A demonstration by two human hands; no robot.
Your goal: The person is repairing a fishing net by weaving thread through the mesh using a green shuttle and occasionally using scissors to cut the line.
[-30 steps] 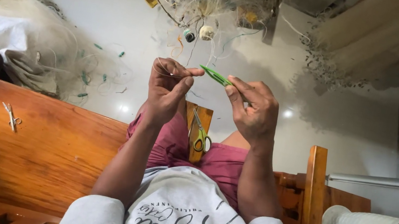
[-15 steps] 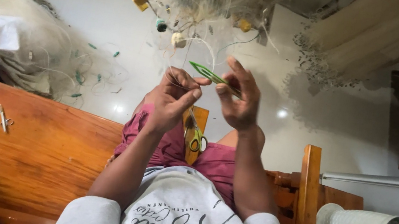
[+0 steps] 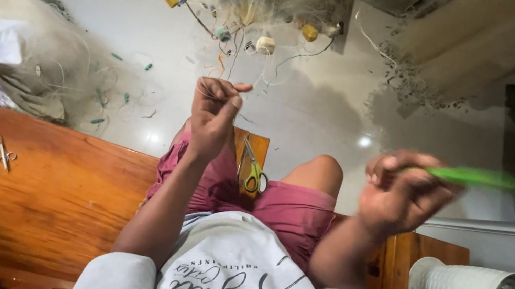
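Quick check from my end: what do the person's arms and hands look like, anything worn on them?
Both arms are bare from short pale grey sleeves down. The left hand and right hand wear no gloves; no rings, watch or bands show, though the right one is motion-blurred.

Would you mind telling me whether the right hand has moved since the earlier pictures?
Yes. The right hand, gripping the green netting needle, has swung out to the right, away from the yellow-handled scissors on the bench.
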